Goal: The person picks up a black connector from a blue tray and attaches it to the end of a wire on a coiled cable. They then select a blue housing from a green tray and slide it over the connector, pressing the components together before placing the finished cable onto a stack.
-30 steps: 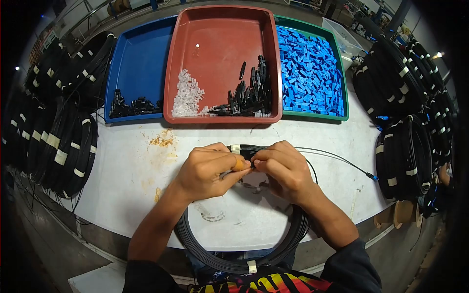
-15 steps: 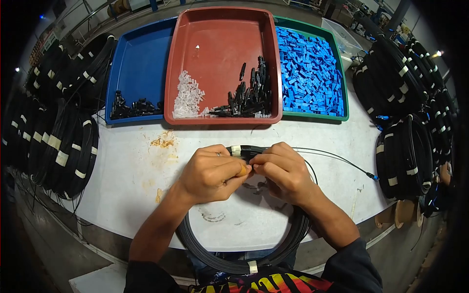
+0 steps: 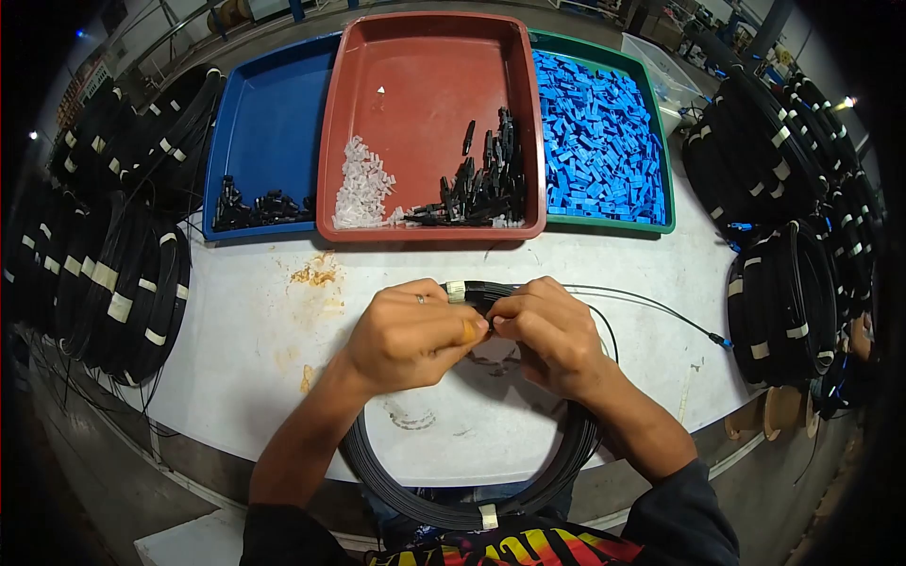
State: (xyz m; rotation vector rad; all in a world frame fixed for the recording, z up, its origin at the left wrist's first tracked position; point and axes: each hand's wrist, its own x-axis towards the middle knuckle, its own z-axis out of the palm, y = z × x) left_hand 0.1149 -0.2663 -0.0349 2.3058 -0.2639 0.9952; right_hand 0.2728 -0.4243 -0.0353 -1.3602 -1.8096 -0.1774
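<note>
My left hand [image 3: 412,337] and my right hand [image 3: 550,330] meet above the far side of a coil of black cable [image 3: 377,479]. Both are closed, fingertips pinched together almost touching. Between them is a small dark piece, mostly hidden by the fingers; its kind cannot be made out. Pale tape [image 3: 456,291] binds the coil just beyond my left fingers, and another band wraps its near side. The coil's near edge reaches my body. From its far side a cable end runs right to a blue connector [image 3: 721,341] lying on the table.
Across the back stand a blue tray [image 3: 274,94] with black parts, a red tray [image 3: 425,66] with clear and black pieces, and a green-rimmed tray [image 3: 668,189] full of blue housings [image 3: 599,141]. Taped cable coils [image 3: 123,283] flank the table [image 3: 255,377] on the left, more coils [image 3: 781,302] on the right.
Both hands have barely moved, staying pinched together over the coil. My right fingers have shifted very slightly, and the loose cable beside my right wrist has moved a little to the right.
</note>
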